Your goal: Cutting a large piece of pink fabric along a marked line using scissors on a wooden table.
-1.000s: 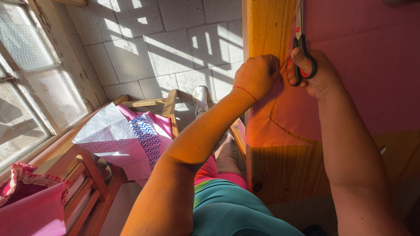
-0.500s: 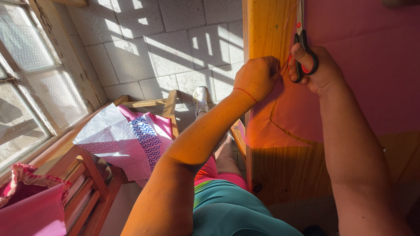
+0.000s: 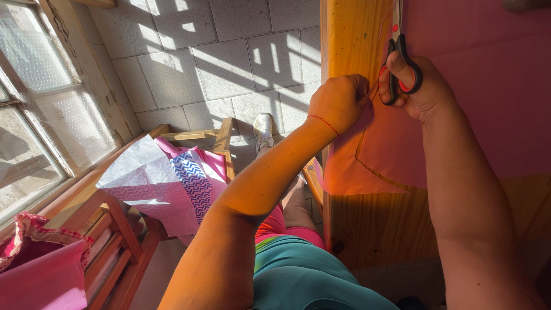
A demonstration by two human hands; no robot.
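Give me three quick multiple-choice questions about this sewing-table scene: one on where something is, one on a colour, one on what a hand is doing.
1. Where does the zigzag-patterned paper lie?
A. on the wooden chair by the window
B. on the table
C. on the person's lap

2. What colour is the sheet being cut?
A. green
B. pink
C. white

3. What is the right hand doing?
A. resting open
B. pointing at the window
C. gripping scissors

Answers:
1 A, it drapes over the chair frame at the left.
2 B, pink material covers the table.
3 C, thumb and fingers pass through the handles, while the left hand pinches the sheet's edge.
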